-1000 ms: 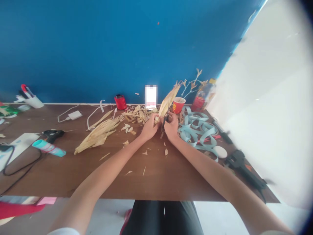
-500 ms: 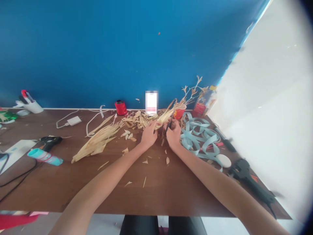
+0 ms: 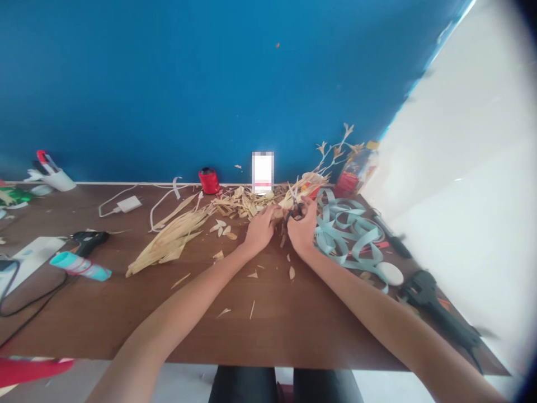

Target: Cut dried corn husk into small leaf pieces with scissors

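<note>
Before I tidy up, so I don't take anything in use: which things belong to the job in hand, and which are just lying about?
Belongs, as far as I can judge:
- husk, in the left hand
- scissors, in the right hand

Lying about, it seems:
- ribbon
- charger
- pen cup
- bottle

Bright diffuse light, sheen on white wall (image 3: pixel 470 173) at three o'clock, dark vignetting at two and four, soft overall blur, pixelated central panel (image 3: pixel 263 170)

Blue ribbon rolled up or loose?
Mostly loose: the ribbon lies in sprawling, overlapping loops beside the right hand.
</note>
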